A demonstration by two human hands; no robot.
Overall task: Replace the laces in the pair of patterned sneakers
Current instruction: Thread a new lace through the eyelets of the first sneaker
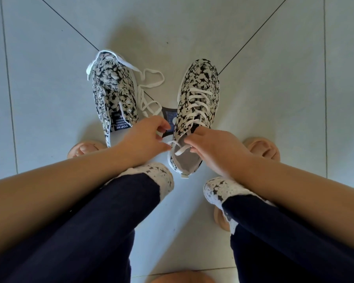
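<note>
Two black-and-white floral sneakers stand on the tiled floor, toes pointing away from me. The left sneaker (112,92) has bare eyelets, and a loose white lace (149,88) lies coiled on the floor beside it. The right sneaker (196,103) is threaded with a white lace (198,103) up most of its eyelets. At its collar my left hand (145,137) pinches one lace end, and my right hand (211,148) pinches the other lace end (181,151) over the shoe's opening.
A small dark patterned item (169,117) lies on the floor between the two sneakers. My feet in tan slippers (262,148) flank the shoes, and my legs in dark trousers with white lace hems fill the foreground. Grey floor tiles (49,78) stretch all round.
</note>
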